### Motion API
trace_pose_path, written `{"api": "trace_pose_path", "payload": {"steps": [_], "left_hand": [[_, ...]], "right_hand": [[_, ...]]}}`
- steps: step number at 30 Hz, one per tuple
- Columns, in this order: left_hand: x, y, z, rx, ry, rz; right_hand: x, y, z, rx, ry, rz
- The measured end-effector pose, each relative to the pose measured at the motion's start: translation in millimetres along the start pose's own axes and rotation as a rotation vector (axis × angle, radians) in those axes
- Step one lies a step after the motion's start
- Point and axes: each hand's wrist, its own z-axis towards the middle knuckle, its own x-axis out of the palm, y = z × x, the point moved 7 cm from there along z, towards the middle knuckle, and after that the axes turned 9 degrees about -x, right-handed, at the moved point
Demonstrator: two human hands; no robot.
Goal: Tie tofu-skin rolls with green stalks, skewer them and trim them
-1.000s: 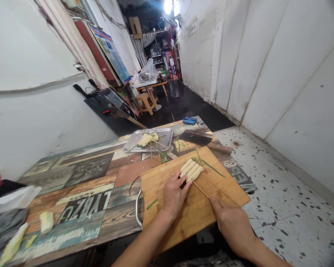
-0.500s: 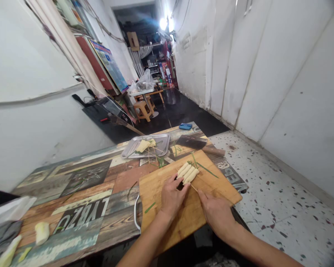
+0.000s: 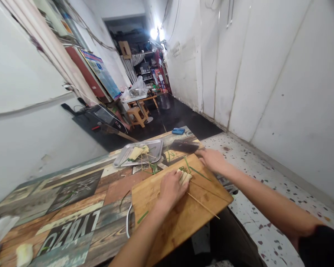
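Note:
Several pale yellow rolls [image 3: 185, 177] with green leaves at their far ends lie side by side on a wooden cutting board [image 3: 167, 226]. My left hand [image 3: 171, 187] is closed over them, covering their left part. A thin wooden skewer [image 3: 204, 205] runs from the rolls toward the board's near right edge. Beyond the board's far right corner, my right hand [image 3: 213, 159] is wrapped round the handle of a dark-bladed cleaver [image 3: 184, 146], which lies flat on the table. The hand hides most of the handle.
A metal tray [image 3: 157, 151] behind the board holds skewered yellow pieces and greens. A blue object [image 3: 178, 131] lies at the table's far edge. Green strips [image 3: 199, 173] are scattered on the board. A pale vegetable piece [image 3: 24, 254] lies at the near left of the table [image 3: 111, 218].
My right hand has left the skewer and moved up and away to the cleaver handle. My left hand has flattened down over the rolls. The view has shifted slightly.

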Motion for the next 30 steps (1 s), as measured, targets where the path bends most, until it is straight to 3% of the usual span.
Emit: {"api": "trace_pose_path", "payload": {"steps": [3,7,10,12,16,22,26,30], "left_hand": [[0.8,1,-6,-0.016,-0.033,-0.027],[2.1,9,-11,-0.019,-0.163,-0.144],[3.9,11,-13,0.028,-0.245,-0.206],[5.3,11,-12,0.041,-0.251,-0.22],[6.6,10,-10,0.023,-0.207,-0.208],[5.5,11,-10,0.008,-0.222,-0.241],[7.0,9,-11,0.012,-0.194,-0.223],[7.7,9,-10,-0.018,-0.165,-0.244]], "right_hand": [[30,-26,51,-0.024,0.191,0.025],[58,-28,87,-0.137,0.283,0.041],[61,-29,94,-0.164,0.295,0.006],[50,-36,93,-0.131,0.222,-0.006],[13,-42,67,-0.087,0.105,-0.012],[-37,-18,-15,-0.054,0.256,0.102],[-45,-4,-50,-0.078,0.332,0.156],[-39,1,-61,-0.112,0.342,0.187]]}}
